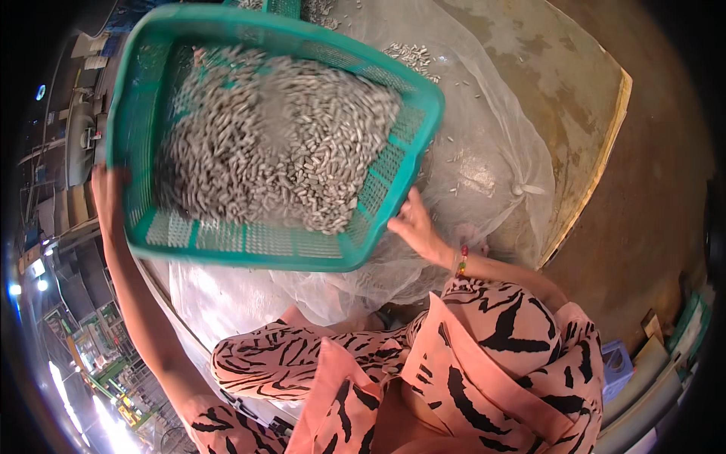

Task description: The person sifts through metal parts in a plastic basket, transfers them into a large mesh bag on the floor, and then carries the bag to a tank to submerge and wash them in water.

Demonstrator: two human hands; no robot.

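A green plastic basket [393, 261] with perforated sides is lifted up in front of me, its outline smeared by motion. Inside lies a broad heap of small grey, elongated pieces [302, 166], blurred toward the left; they are too small to name by kind. On the left side my left hand [110, 189] is closed on the basket's rim, its fingers partly hidden behind it. My right hand [416, 227] grips the near right corner, with the thumb on the outside. More grey pieces [412, 59] lie scattered on the clear plastic sheet [491, 91] below the basket.
Part of another green container [281, 7] shows at the top edge. The plastic sheet has a knotted bunch [522, 189] at the right, over a brown board [582, 98]. A purple plastic stool [616, 369] stands at the lower right. Machinery and lights fill the left.
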